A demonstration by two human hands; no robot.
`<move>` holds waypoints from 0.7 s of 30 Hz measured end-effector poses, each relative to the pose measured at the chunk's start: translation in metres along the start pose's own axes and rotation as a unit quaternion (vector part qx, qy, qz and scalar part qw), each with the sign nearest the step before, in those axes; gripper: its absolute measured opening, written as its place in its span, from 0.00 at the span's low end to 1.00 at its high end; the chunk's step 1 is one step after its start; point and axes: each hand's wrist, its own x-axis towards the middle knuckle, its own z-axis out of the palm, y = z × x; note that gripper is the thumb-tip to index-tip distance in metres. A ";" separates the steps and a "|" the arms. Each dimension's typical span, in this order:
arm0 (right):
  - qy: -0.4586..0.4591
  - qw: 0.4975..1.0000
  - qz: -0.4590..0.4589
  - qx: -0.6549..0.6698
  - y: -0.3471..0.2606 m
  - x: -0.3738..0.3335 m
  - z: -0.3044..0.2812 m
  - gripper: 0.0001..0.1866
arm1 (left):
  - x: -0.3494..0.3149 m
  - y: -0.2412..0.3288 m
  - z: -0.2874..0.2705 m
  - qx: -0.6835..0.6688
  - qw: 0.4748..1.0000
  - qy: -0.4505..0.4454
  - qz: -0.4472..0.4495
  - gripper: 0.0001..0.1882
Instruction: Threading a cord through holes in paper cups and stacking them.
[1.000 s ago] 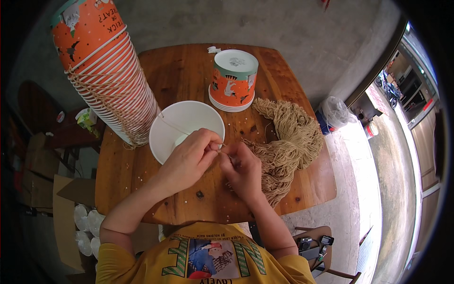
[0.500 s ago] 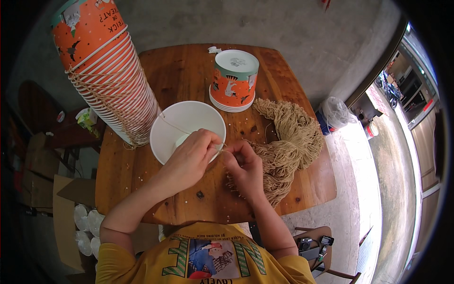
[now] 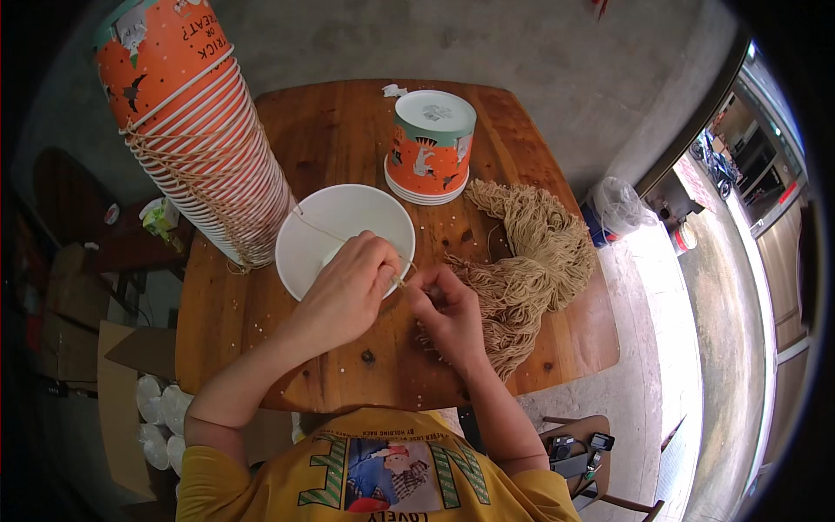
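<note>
A tan string (image 3: 323, 230) runs from the left wall of a white-lined paper bucket (image 3: 296, 252) across its mouth to my fingers. My left hand (image 3: 352, 283), over the bucket's near right rim, pinches the string between thumb and fingers. Beside it, my right hand (image 3: 448, 309) is closed in a pinch on the string's end at the rim; the fingertips of both hands nearly meet, and the exact knot or loop between them is too small to make out. Close to the right hand lies a big bundle of tan strings (image 3: 544, 270).
A tall leaning stack of orange buckets (image 3: 209, 165), draped with string, stands at the left. A short upside-down bucket stack (image 3: 430, 157) sits at the back of the wooden table (image 3: 322, 130). On the floor at left, a cardboard box (image 3: 122, 400) holds clear plastic items; a chair (image 3: 583, 435) stands right.
My left hand has shifted slightly and its fingers have curled in closer to the string. My right hand has moved a little left and down, still pinching.
</note>
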 end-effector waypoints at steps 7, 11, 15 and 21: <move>-0.005 0.999 -0.008 -0.047 0.000 0.000 0.000 0.03 | 0.000 -0.001 0.000 -0.018 1.000 -0.007 -0.008 0.01; -0.017 0.996 -0.010 -0.085 0.000 -0.001 -0.003 0.06 | -0.001 -0.002 0.000 -0.022 1.000 -0.003 -0.019 0.01; -0.007 0.994 -0.044 -0.104 0.001 -0.002 -0.004 0.05 | 0.000 -0.005 0.001 -0.026 0.999 -0.005 -0.040 0.01; -0.013 0.991 -0.069 -0.112 -0.002 -0.003 -0.002 0.05 | 0.000 -0.002 -0.002 -0.049 0.998 -0.009 -0.040 0.03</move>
